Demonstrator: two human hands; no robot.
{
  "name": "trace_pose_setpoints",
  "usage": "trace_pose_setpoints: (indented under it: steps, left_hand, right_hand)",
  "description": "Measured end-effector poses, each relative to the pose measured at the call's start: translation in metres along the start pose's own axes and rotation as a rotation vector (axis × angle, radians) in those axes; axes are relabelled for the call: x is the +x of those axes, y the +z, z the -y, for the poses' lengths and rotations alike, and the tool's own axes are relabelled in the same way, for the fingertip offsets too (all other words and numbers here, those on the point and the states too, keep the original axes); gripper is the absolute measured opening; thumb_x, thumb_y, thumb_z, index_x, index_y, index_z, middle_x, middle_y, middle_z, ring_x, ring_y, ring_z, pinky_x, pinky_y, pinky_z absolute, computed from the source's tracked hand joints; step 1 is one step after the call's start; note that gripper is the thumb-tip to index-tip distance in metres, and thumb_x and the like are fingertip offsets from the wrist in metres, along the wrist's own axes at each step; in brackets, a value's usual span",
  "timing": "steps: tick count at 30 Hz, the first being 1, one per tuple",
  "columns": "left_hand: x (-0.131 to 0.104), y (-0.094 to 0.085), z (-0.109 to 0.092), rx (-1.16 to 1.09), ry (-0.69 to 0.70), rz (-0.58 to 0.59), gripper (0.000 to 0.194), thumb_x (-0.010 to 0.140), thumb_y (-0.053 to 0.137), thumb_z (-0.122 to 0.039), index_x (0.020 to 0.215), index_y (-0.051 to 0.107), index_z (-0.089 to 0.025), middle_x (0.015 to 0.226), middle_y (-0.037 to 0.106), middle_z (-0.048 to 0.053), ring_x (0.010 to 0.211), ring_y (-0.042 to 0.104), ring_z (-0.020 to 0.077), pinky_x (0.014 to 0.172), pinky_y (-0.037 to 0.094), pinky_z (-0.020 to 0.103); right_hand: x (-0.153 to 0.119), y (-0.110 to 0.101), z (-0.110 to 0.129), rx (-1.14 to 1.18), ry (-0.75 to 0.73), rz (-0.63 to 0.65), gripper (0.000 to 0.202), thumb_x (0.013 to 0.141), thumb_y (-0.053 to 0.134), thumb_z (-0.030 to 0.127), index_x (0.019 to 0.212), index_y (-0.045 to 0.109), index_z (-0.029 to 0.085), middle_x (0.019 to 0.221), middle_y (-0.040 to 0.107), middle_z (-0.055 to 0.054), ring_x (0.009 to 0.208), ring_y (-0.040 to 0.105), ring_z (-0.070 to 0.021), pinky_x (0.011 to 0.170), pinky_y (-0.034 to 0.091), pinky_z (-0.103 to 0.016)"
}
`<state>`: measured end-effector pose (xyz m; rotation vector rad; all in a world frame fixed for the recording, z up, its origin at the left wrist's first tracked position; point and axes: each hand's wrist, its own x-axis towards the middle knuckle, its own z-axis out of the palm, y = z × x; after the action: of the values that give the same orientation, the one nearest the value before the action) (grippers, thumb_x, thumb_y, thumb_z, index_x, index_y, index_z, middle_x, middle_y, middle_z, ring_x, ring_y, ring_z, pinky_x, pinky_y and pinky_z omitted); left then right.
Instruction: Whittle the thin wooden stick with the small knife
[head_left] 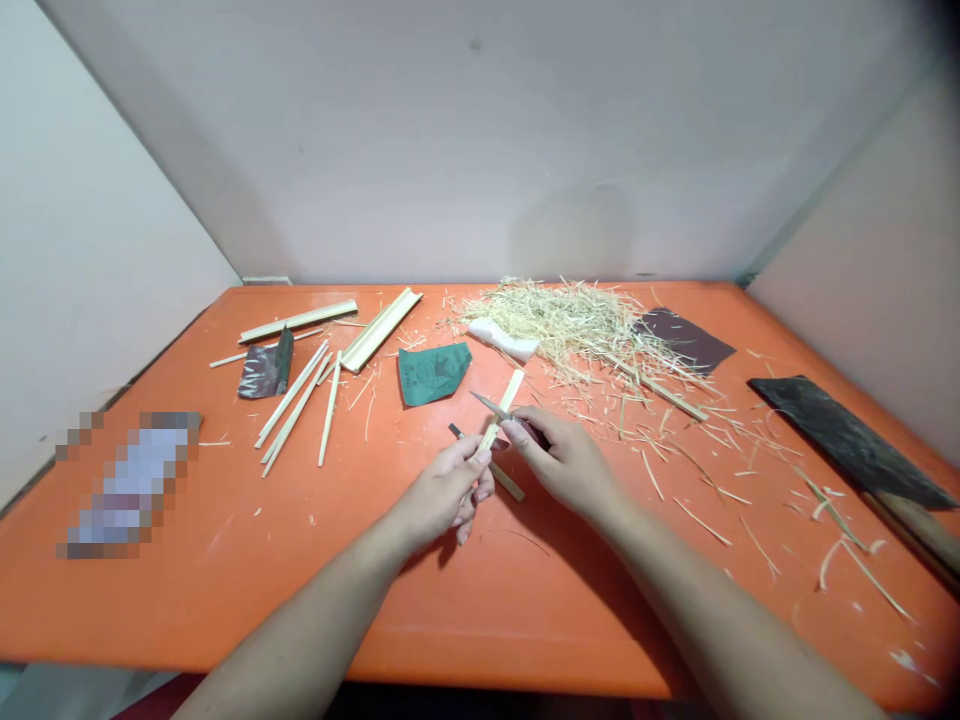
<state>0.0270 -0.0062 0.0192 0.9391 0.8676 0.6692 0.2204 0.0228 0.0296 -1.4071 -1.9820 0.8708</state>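
My left hand (448, 487) is closed on a pale bamboo strip (511, 388), which slants up and away over the orange table. In my right hand (566, 455) is a small knife (489, 405); its blade points left and lies across the strip, and the thumb presses near where they cross. Most of the knife's handle is hidden by the fingers. Beneath the hands, another short strip (510, 486) and a dark-tipped tool (454, 430) show in part. A green sandpaper piece (433, 373) lies just beyond my left hand.
Thin sticks (292, 400), split bamboo (382, 330) and brown sandpaper (262, 370) lie at the left. A pile of shavings (577, 320) is at the back, beside dark sandpaper (686, 340). A large dark-bladed tool (847, 435) lies right, a blurred-out object (135, 485) far left.
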Motion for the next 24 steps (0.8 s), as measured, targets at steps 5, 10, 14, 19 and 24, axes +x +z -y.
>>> trace_pose_setpoints:
  steps: [5,10,14,19,24]
  left_hand:
    - [0.005,-0.002,0.003,0.044,0.076,-0.048,0.045,0.093,0.054,-0.057,0.12,0.052,-0.021,0.065,0.036,-0.012,0.036,0.026,0.0025,0.041,0.049,0.02]
    - [0.005,-0.003,0.011,0.228,0.099,-0.205,0.044,0.097,0.045,-0.06,0.108,0.056,-0.018,0.066,0.043,-0.009,0.039,0.041,0.0044,0.052,0.055,0.025]
    - [0.003,-0.006,0.014,0.407,0.142,-0.283,0.043,0.1,0.042,-0.058,0.107,0.06,-0.019,0.076,0.052,-0.003,0.053,0.054,0.009,0.049,0.052,0.022]
    - [0.002,-0.006,0.012,0.462,0.126,-0.285,0.042,0.102,0.038,-0.055,0.11,0.06,-0.019,0.079,0.054,-0.002,0.05,0.055,0.0091,0.045,0.051,0.022]
    - [0.001,-0.006,0.009,0.484,0.115,-0.278,0.044,0.101,0.038,-0.056,0.114,0.06,-0.019,0.078,0.053,-0.003,0.046,0.056,0.0092,0.039,0.048,0.021]
  right_hand:
    - [-0.004,-0.003,0.006,-0.17,-0.007,0.021,0.038,0.102,0.044,0.051,0.105,0.072,0.026,0.084,0.074,-0.002,0.071,0.064,-0.0173,0.064,0.039,-0.028]
    - [-0.007,0.0,0.011,-0.247,-0.067,0.083,0.036,0.102,0.045,0.048,0.107,0.074,0.027,0.086,0.076,-0.003,0.074,0.067,-0.018,0.063,0.037,-0.027]
    - [-0.008,0.002,0.012,-0.305,-0.065,0.041,0.036,0.101,0.047,0.048,0.106,0.076,0.027,0.084,0.076,-0.004,0.071,0.066,-0.0186,0.061,0.035,-0.027]
    - [-0.008,0.004,0.01,-0.311,-0.084,0.036,0.037,0.101,0.046,0.049,0.104,0.076,0.028,0.083,0.076,-0.004,0.069,0.065,-0.0177,0.06,0.033,-0.027]
    - [-0.007,0.004,0.011,-0.332,-0.06,0.012,0.036,0.101,0.047,0.05,0.104,0.076,0.028,0.084,0.076,-0.003,0.07,0.066,-0.0181,0.06,0.033,-0.027]
